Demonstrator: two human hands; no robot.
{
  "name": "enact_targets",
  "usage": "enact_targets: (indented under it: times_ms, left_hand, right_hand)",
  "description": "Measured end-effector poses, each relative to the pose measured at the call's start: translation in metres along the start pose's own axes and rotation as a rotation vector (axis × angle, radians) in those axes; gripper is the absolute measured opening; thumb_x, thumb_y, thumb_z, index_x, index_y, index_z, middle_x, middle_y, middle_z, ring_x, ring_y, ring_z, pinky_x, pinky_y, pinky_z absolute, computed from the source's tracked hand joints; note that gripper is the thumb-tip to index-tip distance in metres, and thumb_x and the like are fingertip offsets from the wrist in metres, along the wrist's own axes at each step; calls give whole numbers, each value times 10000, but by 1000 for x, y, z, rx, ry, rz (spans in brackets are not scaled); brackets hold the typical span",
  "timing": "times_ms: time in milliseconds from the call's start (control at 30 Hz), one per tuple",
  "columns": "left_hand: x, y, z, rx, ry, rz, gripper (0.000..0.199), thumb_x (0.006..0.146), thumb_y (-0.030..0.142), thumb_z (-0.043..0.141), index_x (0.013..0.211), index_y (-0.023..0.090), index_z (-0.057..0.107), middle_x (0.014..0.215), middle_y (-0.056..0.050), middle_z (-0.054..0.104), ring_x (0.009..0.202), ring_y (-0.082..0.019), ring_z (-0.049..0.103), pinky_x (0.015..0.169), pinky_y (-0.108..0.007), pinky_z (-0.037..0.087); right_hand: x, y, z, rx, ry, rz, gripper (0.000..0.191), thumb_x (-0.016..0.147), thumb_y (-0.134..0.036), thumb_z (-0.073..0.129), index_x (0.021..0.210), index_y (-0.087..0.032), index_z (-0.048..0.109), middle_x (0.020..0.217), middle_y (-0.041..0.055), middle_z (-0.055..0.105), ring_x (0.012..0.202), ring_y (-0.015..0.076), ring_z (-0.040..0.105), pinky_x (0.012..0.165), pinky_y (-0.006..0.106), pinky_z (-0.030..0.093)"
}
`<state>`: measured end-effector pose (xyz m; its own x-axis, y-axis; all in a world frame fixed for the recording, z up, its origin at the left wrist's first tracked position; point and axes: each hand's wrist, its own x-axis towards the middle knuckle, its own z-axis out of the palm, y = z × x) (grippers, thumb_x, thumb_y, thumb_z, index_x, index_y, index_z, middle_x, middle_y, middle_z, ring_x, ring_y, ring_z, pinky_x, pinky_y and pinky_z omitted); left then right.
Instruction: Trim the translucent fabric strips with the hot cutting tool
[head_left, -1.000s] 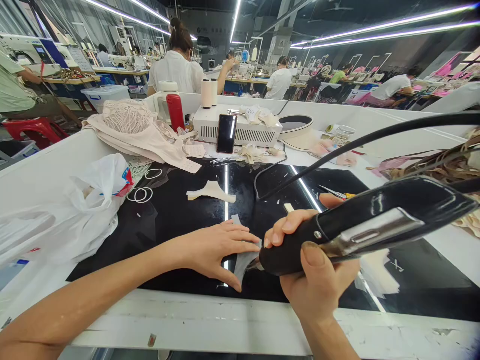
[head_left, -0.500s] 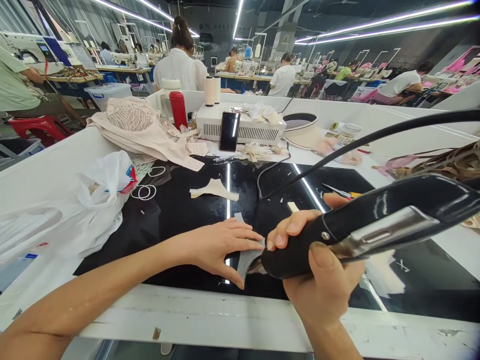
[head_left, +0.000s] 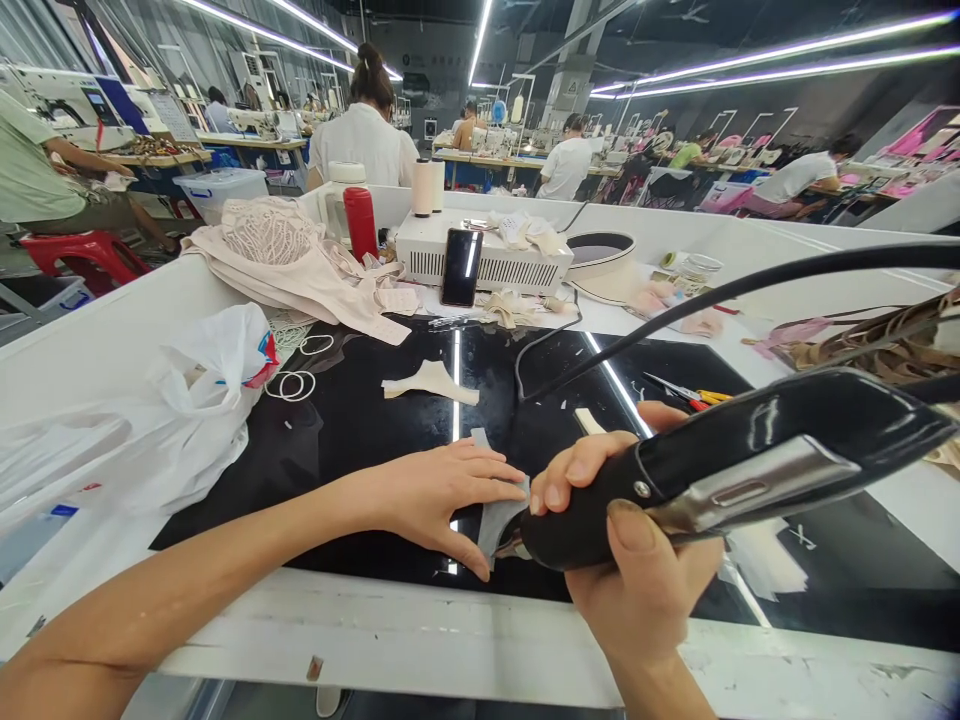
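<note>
Fabric, a grey strip, lies near the middle of the black board, partly covered by my left hand, fingers spread wide and flat. I have the right hand wrapped round a corded hand tool, its metal tip at the strip's right edge; from my distant seat I can't tell whether they touch. To do this well, I'd press evenly beside that edge against puckering, guide the tip slowly along the curve, mind the left thumb near it, and let the cable trail slack on the right.
</note>
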<state>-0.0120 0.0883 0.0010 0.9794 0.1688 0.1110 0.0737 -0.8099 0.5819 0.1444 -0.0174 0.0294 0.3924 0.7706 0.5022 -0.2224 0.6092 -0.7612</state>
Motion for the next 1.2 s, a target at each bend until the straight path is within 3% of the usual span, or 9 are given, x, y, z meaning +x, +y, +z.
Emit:
enact_targets:
  times_ms: [133, 233, 367, 533, 667, 833, 1000, 1200]
  left_hand:
    - [-2, -9, 0, 23, 82, 3, 653, 892, 418, 825, 1458, 200, 584, 1528, -158, 581, 1453, -333, 487, 1237, -507, 329]
    - [-3, -18, 1, 50, 183, -26, 407, 1006, 341, 694, 1386, 211, 633, 1429, -129, 663, 1380, -288, 563, 1215, -479, 361]
    - [-3, -26, 4, 108, 214, -5, 186, 1058, 251, 589, 1190, 194, 707, 1239, -82, 746, 1230, -246, 641, 1187, -430, 392]
    - [-3, -18, 7, 145, 211, 30, 180, 1064, 231, 568, 1070, 200, 745, 1064, -59, 755, 1014, -199, 682, 1215, -468, 347]
    - [-1, -6, 11, 109, 181, 124, 209, 1074, 231, 550, 1055, 200, 756, 906, -36, 754, 853, -163, 676, 1199, -445, 379]
    - [3, -3, 15, 63, 199, 117, 176, 1046, 182, 585, 1146, 183, 730, 1104, -88, 764, 1056, -216, 665, 1028, -345, 506]
    - [2, -10, 11, -24, 97, 94, 270, 1003, 237, 692, 1272, 218, 689, 1380, -96, 700, 1314, -272, 614, 1225, -474, 344]
    - [1, -10, 9, -66, 43, 75, 361, 975, 277, 738, 1326, 229, 670, 1438, -106, 670, 1371, -289, 587, 1239, -473, 318]
  right_hand:
    - [5, -3, -8, -23, 25, -11, 467, 874, -321, 802, 1294, -306, 598, 832, -36, 646, 634, 148, 600, 551, 311, 546]
    - [11, -7, -17, -55, 62, -25, 450, 854, -309, 809, 1263, -298, 620, 809, -36, 660, 611, 149, 610, 537, 307, 551]
    - [19, -12, -30, -98, 92, -52, 454, 824, -295, 822, 1240, -283, 641, 791, -33, 666, 597, 152, 621, 517, 300, 554]
    - [28, -14, -46, -153, 117, -74, 454, 813, -291, 823, 1238, -298, 661, 797, -41, 679, 594, 146, 625, 531, 301, 571]
    - [34, -15, -54, -157, 149, -85, 465, 794, -275, 846, 1222, -281, 663, 785, -39, 694, 594, 146, 633, 538, 292, 577]
    - [38, -16, -46, -127, 147, -86, 474, 790, -273, 851, 1221, -283, 654, 788, -42, 690, 597, 145, 634, 528, 286, 581]
    - [34, -11, -24, -83, 97, -103, 431, 829, -262, 814, 1223, -285, 641, 809, -39, 680, 606, 143, 630, 532, 294, 571]
    - [26, 0, -12, -79, 43, -72, 450, 876, -281, 795, 1286, -294, 609, 850, -42, 668, 630, 135, 623, 576, 304, 560]
